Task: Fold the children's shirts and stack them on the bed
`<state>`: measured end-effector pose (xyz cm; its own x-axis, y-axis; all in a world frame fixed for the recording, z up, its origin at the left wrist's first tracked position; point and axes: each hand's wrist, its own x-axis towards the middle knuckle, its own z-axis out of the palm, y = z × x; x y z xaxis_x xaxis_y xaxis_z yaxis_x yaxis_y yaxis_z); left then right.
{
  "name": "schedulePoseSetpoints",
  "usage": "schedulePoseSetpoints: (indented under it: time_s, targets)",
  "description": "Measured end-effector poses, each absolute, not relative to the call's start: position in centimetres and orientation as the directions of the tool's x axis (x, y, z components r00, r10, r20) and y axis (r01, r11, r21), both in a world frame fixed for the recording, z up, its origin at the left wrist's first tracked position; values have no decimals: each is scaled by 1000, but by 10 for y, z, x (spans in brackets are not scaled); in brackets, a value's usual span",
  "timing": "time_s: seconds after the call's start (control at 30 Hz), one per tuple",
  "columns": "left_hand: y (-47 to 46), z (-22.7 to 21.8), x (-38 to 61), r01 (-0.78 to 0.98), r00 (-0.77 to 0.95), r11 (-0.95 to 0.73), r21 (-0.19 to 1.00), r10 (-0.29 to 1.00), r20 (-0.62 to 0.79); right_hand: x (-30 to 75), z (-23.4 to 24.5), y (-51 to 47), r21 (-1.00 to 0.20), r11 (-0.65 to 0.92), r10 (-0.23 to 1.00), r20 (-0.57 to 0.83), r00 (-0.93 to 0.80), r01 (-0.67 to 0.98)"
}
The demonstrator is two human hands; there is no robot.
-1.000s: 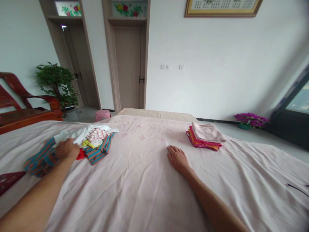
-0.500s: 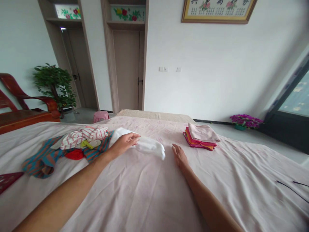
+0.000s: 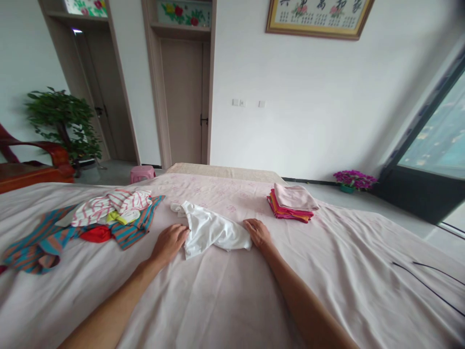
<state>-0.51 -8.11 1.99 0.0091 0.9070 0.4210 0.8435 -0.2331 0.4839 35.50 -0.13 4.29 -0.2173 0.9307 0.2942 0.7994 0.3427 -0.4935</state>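
A crumpled white garment (image 3: pixel 212 229) lies on the pink sheet (image 3: pixel 225 291) in front of me. My left hand (image 3: pixel 170 243) rests at its left edge, fingers curled onto the cloth. At the garment's right edge, my right hand (image 3: pixel 257 231) grips the fabric with closed fingers. To the left sits a loose pile of clothes (image 3: pixel 90 223): striped teal-and-orange cloth, a red piece, a red-and-white striped piece and a yellow bit.
A folded stack of pink, red and orange cloths (image 3: pixel 291 203) sits to the right on the bed. Thin black cords (image 3: pixel 425 283) lie at the far right. Beyond the bed are a pink stool (image 3: pixel 141 173), a potted plant (image 3: pixel 61 121), a wooden chair (image 3: pixel 29 169) and doors.
My left hand left the clothes pile, carried the white garment to the middle and laid it down. My right hand moved to the garment's right edge and took hold of it.
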Motion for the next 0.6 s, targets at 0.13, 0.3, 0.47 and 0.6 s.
schedulePoseSetpoints:
  time_s: [0.13, 0.3, 0.47, 0.6]
  targets:
    - [-83, 25, 1, 777, 89, -302, 552, 922, 378, 353, 49, -6, -453, 332, 934, 281, -221, 828]
    - [-86, 28, -2, 703, -81, -158, 693, 951, 299, 350, 55, -13, -427, 326, 937, 264, -229, 844]
    - [-89, 32, -5, 484, -227, -159, 861, 927, 299, 348, 56, -15, -399, 342, 930, 274, -245, 851]
    - [-88, 37, -3, 410, -286, -144, 900, 917, 277, 345, 59, -26, -324, 498, 835, 432, -342, 804]
